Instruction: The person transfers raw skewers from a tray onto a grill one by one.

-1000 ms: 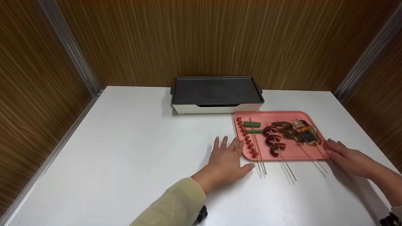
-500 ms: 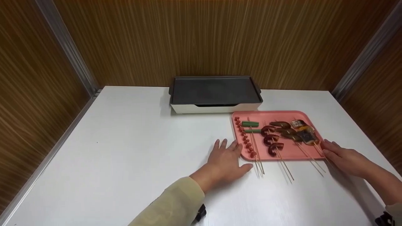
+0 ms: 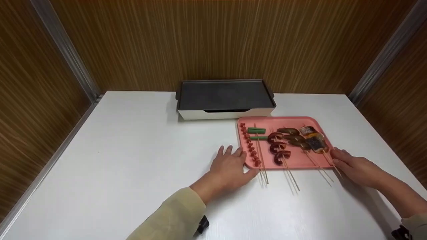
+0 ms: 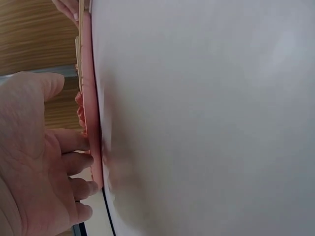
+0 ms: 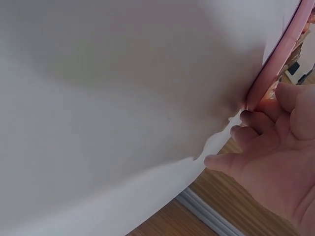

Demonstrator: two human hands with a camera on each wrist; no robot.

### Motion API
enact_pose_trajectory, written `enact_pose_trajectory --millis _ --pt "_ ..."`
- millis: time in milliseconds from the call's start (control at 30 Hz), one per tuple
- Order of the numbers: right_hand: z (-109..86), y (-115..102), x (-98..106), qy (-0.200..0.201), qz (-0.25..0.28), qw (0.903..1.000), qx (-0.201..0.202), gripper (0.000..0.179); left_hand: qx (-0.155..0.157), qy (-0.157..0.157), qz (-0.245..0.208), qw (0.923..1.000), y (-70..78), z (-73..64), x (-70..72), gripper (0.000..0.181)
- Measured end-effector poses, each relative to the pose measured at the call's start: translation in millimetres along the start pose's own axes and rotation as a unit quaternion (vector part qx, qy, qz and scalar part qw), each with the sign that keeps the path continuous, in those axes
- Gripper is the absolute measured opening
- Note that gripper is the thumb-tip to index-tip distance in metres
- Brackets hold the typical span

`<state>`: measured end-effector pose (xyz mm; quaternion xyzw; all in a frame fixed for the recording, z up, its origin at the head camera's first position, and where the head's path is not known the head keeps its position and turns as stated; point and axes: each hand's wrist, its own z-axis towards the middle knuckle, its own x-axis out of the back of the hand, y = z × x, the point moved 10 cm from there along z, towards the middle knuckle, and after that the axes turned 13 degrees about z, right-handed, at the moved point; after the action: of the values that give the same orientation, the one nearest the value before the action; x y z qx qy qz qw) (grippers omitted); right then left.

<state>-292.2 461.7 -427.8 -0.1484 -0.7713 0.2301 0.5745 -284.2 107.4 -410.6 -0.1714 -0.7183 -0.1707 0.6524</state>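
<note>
A pink tray holds several skewers, their sticks overhanging its front edge. From left to right lie a skewer of small red pieces, green stalk-like pieces, dark red curled tentacle-like pieces, brown elongated pieces and browned slabs with dark skin. My left hand is at the tray's left side, fingers extended and fingertips touching its rim in the left wrist view. On the opposite side, my right hand touches the tray's right front corner; in the right wrist view its fingers are loosely bent.
Behind the tray stands a griddle with a dark flat plate and a white base, close to the tray's back left corner. The white table is bounded by wood-grain panels at the back and sides.
The tray with its skewers has slid slightly left relative to the griddle, and both hands have moved left along with it. The whole head view has also shifted a little.
</note>
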Motion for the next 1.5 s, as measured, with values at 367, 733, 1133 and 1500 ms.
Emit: enact_pose_trajectory --millis 367,733,1133,1500 --pt "-2.7 -1 5 -0.011 -0.01 0.9995 0.027 0.068 0.004 -0.002 0.026 0.9997 3.9 6.1 4.2 0.077" --pt "-3.3 -5 8 -0.001 -0.04 0.9971 0.064 0.062 0.005 0.021 0.046 0.9987 10.7 10.3 6.8 0.068" --pt "-3.1 -4 7 -0.002 -0.034 0.993 0.113 0.06 0.021 0.029 0.043 0.9985 11.7 8.6 8.2 0.064" --pt "-3.5 -3 8 0.005 -0.02 0.9911 0.131 0.058 0.034 0.047 0.051 0.997 14.5 8.1 10.8 0.062"
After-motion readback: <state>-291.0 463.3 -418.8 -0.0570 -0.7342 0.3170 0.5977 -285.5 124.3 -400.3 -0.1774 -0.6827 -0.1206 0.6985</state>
